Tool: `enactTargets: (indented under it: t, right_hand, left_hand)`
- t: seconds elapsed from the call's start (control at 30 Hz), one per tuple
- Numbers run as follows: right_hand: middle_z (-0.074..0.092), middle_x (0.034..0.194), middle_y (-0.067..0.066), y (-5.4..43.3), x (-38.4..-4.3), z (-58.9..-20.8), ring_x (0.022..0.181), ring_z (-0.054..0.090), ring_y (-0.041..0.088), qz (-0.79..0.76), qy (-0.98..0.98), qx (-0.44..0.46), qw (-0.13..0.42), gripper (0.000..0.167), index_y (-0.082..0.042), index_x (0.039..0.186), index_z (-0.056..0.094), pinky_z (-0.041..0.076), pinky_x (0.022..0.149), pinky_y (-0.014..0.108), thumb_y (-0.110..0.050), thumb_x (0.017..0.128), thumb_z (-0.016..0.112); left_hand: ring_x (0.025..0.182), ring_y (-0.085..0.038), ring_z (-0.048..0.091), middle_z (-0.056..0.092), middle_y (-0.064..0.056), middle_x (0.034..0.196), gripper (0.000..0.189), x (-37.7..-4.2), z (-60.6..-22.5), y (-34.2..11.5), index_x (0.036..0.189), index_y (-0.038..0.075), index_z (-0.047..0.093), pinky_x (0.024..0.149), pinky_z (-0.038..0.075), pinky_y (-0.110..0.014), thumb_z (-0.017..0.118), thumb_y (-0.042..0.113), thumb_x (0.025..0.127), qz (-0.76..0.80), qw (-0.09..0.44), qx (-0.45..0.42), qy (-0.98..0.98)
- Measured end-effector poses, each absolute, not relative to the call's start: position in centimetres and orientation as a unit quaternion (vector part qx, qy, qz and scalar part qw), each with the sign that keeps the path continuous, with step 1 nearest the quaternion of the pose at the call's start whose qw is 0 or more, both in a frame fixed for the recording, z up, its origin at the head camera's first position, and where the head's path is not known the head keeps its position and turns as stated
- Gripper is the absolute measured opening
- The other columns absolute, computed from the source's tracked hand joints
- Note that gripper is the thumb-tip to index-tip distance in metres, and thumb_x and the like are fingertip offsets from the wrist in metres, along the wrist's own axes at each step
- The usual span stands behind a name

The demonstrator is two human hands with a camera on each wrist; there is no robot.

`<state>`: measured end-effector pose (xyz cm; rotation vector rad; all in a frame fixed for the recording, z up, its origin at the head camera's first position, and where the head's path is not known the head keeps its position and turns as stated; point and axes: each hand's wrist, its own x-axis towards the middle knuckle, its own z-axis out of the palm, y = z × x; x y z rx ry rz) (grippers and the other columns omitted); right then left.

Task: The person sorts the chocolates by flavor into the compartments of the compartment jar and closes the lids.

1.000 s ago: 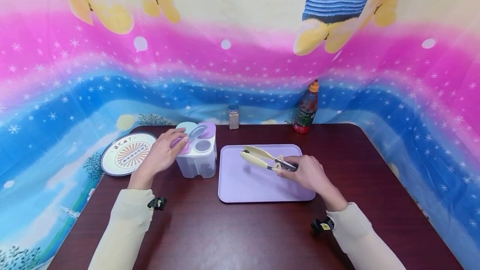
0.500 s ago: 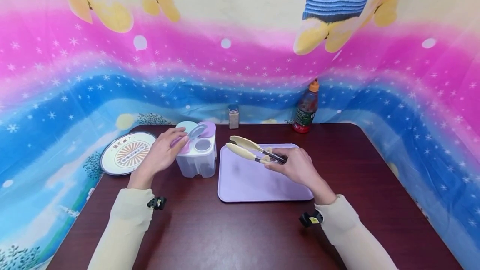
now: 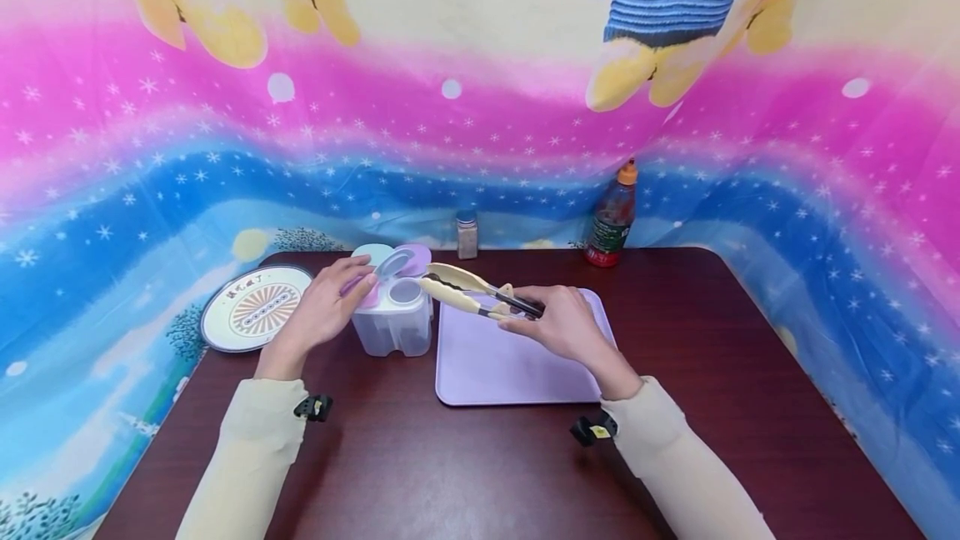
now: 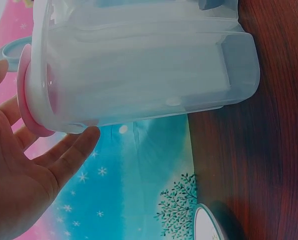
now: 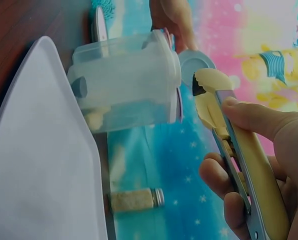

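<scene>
My left hand (image 3: 318, 302) rests on top of a clear plastic box (image 3: 392, 336) with several round coloured lids. In the left wrist view its straight fingers (image 4: 71, 155) lie along the box's upper edge beside the pink lid (image 4: 25, 95). A grey-blue lid (image 5: 193, 62) stands raised near the thumb, and the round opening (image 3: 406, 291) in front shows. My right hand (image 3: 566, 323) grips cream-tipped kitchen tongs (image 3: 453, 297), their tips close to that opening. Between the tips is a small dark piece (image 5: 197, 86). Through the box wall a dark piece (image 5: 79, 87) and a yellowish one (image 5: 95, 120) show.
A lilac tray (image 3: 517, 377) lies right of the box, under the tongs. On the left stands a patterned plate (image 3: 255, 307). A small jar (image 3: 467, 240) and a red sauce bottle (image 3: 610, 232) stand at the table's back edge, before a printed cloth (image 3: 480, 157).
My right hand has carried the tongs and the dark piece leftward from over the tray to the box's opening. My left hand stays on the box.
</scene>
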<state>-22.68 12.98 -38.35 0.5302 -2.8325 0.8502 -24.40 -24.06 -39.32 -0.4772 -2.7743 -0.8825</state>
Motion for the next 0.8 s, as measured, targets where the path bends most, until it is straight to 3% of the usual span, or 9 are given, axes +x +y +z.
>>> enactTargets:
  t: [0.8]
  right_hand:
    - [0.076, 0.101, -0.002, 8.9, -23.7, -38.5, 0.079, 0.056, 0.015, 0.284, -0.944, 0.159, 0.050, 0.055, -0.027, 0.123, 0.073, 0.041, 0.064, 0.029, -0.052, 0.074, 0.084]
  left_hand:
    - [0.144, -0.044, 0.034, 0.044, -0.015, 0.154, 0.049, -24.4, -39.3, -24.0, 0.137, 0.004, 0.059, 0.117, 0.026, -0.061, 0.043, 0.039, 0.106, -0.295, 0.100, -0.162, -0.936]
